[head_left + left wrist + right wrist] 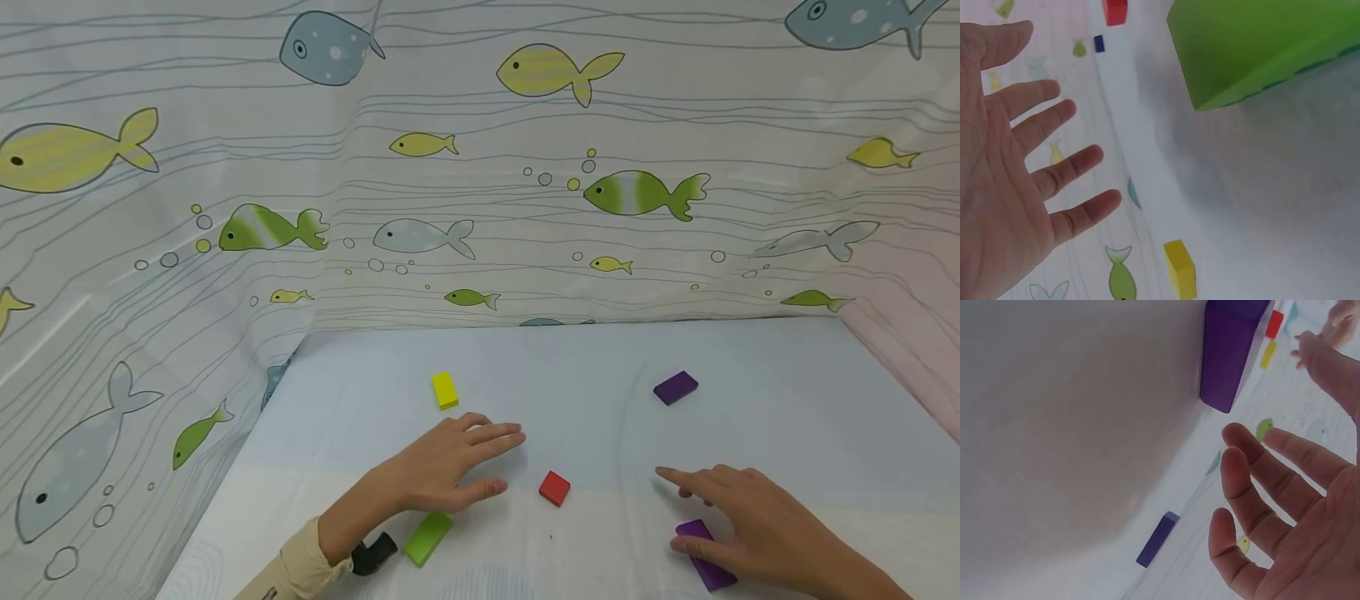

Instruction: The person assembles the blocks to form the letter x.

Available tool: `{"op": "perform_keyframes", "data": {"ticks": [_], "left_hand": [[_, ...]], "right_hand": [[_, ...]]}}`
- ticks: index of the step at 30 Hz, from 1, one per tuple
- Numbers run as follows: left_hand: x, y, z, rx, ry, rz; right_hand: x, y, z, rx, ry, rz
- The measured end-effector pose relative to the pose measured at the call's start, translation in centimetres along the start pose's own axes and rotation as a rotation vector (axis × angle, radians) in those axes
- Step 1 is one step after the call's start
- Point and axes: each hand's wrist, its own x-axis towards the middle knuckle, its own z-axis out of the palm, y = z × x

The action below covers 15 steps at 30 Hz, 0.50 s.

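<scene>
My left hand (457,462) has its fingers spread and holds nothing; it hovers over the table just above a green block (428,539). In the left wrist view that green block (1260,50) looms large, apart from the fingers. A yellow block (445,391) lies beyond this hand, and a red block (555,488) sits to the right of its thumb. My right hand (757,525), fingers loosely bent and nothing in its grasp, is over a purple block (705,557), partly hidden by the thumb. The right wrist view shows the purple block (1229,356) apart from the fingertips.
A second purple block (676,387) lies farther back on the right of the white table (585,550). A black strap-like piece (373,555) shows beside the left wrist. Fish-printed curtains (480,183) stand at the table's back and left edges.
</scene>
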Motion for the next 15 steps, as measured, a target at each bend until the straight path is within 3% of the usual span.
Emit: {"op": "perform_keyframes", "data": {"ticks": [15], "left_hand": [[0.57,0.68,0.33,0.018,-0.021,0.052]], "right_hand": [[0.21,-0.37,-0.04,-0.001,-0.096,0.035]]}}
